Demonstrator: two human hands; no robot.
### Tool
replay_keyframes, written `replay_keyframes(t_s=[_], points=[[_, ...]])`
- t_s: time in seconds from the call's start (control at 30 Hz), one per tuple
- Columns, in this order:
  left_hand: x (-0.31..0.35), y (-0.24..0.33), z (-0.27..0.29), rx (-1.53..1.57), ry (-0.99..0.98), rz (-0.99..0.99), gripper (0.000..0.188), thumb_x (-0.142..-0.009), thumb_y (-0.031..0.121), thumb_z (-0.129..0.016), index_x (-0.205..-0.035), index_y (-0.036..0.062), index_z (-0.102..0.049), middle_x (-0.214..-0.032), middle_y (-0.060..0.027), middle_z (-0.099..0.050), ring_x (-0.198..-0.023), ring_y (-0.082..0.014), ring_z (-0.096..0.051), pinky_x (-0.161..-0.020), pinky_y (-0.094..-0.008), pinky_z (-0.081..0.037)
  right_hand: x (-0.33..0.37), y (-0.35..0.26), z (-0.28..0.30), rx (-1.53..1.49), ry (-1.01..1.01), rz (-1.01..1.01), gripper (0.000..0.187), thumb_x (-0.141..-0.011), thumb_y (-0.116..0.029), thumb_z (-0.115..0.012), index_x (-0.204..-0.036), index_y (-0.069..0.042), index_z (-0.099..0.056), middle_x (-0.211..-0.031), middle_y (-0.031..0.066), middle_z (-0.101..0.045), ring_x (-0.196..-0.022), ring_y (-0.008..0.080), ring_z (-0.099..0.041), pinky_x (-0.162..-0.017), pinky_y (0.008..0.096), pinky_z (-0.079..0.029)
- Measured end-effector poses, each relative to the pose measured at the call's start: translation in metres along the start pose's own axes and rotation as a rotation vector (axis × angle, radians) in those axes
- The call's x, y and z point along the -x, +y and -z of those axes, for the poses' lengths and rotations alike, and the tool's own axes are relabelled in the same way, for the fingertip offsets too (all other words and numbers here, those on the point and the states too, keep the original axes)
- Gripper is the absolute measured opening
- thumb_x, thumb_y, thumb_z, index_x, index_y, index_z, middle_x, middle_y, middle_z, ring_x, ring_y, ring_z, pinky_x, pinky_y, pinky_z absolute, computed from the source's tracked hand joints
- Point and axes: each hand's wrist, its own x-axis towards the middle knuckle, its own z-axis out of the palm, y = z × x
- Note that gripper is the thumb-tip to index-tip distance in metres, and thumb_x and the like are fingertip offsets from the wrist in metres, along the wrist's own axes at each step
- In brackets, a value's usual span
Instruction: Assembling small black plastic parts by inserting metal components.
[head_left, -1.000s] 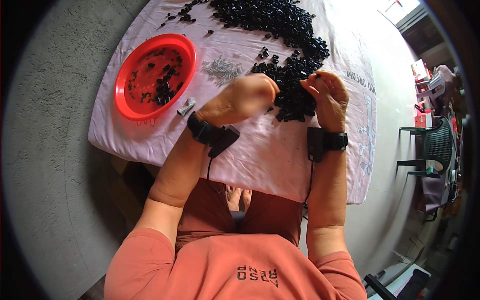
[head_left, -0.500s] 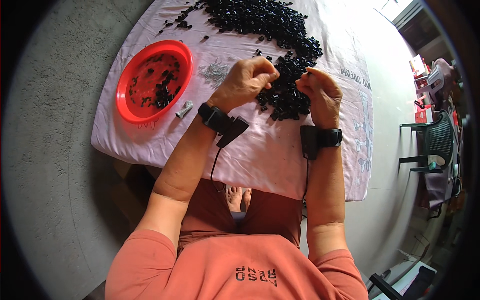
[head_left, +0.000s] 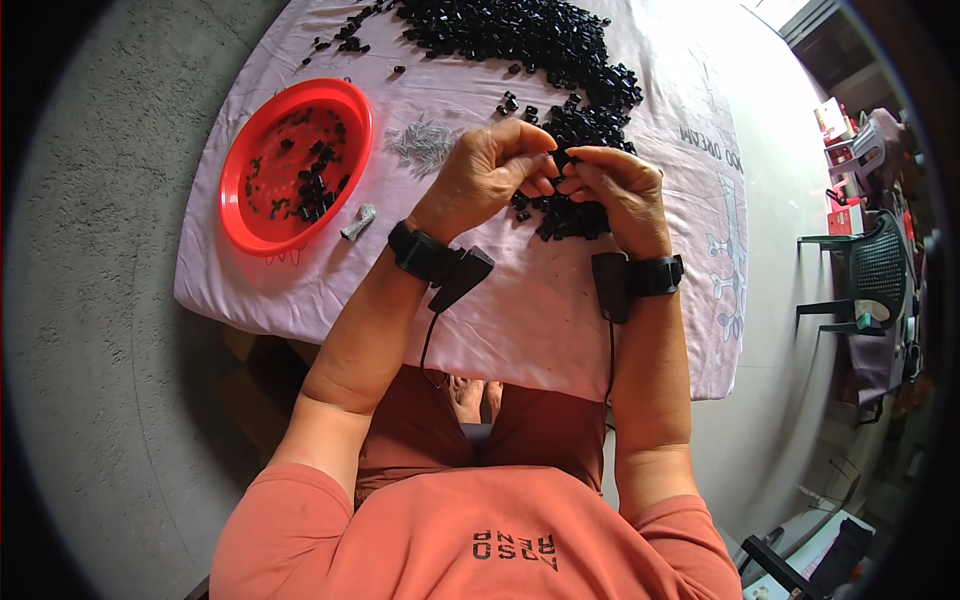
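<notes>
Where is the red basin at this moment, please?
In the head view, the red basin stands at the left on the pink cloth, left of the small pale pile and the left hand.

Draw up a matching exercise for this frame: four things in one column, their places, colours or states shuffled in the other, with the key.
1. Basin
2. Silvery pieces
3. Chair
4. Left hand

A. Dark green, right of the pale cloth
B. Curled, close to the right hand
C. Red, with black pieces inside
D. Heaped loosely on the cloth

Pairs: 1-C; 2-D; 3-A; 4-B
</notes>
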Motion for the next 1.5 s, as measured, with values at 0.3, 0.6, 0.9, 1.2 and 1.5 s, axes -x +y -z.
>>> replay_keyframes(t_s=[0.3,0.6,0.9,1.2,1.5], points=[[0.001,-0.001,-0.006,-0.179,0.017,-0.046,0.009,-0.098,0.005,-0.057,-0.101,0.0019,-0.065,-0.082,-0.0007,-0.065,-0.070,-0.0057,-0.060,-0.064,-0.0210,-0.051,-0.001,0.001,0.000,-0.010,-0.063,-0.005,0.019,-0.093,-0.003,-0.063,-0.111,0.002,-0.068,-0.096,0.0105,-0.073,-0.081,0.0147,-0.071,-0.072,0.0245,-0.058],[0.002,0.002,-0.011,-0.296,0.080,-0.122,0.007,-0.095,0.004,-0.061,-0.098,0.0029,-0.066,-0.080,0.0002,-0.065,-0.069,-0.0057,-0.058,-0.061,-0.0213,-0.049,-0.001,0.000,-0.001,0.001,-0.080,-0.030,0.018,-0.092,-0.002,-0.066,-0.110,0.002,-0.068,-0.098,0.0121,-0.072,-0.082,0.0175,-0.072,-0.071,0.0253,-0.059],[0.002,0.000,-0.010,-0.271,0.075,-0.115,0.006,-0.094,-0.002,-0.060,-0.096,0.0024,-0.061,-0.084,-0.0001,-0.062,-0.074,-0.0060,-0.057,-0.067,-0.0216,-0.049,-0.001,-0.002,-0.004,-0.018,-0.075,-0.034,0.018,-0.092,-0.002,-0.065,-0.109,0.003,-0.068,-0.097,0.0114,-0.072,-0.081,0.0176,-0.072,-0.071,0.0252,-0.059],[0.003,0.006,-0.004,-0.353,0.033,-0.121,0.005,-0.093,-0.002,-0.061,-0.095,0.0022,-0.063,-0.083,0.0001,-0.062,-0.073,-0.0065,-0.057,-0.067,-0.0223,-0.049,0.000,-0.003,-0.005,0.041,-0.071,-0.021,0.016,-0.092,-0.003,-0.066,-0.107,0.002,-0.069,-0.095,0.0107,-0.072,-0.080,0.0167,-0.072,-0.071,0.0244,-0.058],[0.004,0.007,-0.006,-0.460,0.036,-0.192,0.004,-0.092,0.000,-0.062,-0.095,0.0018,-0.064,-0.076,-0.0013,-0.063,-0.069,-0.0069,-0.058,-0.064,-0.0237,-0.049,0.000,-0.002,-0.007,0.037,-0.079,-0.023,0.017,-0.092,-0.003,-0.066,-0.107,0.002,-0.069,-0.093,0.0100,-0.072,-0.080,0.0161,-0.072,-0.070,0.0243,-0.058]])
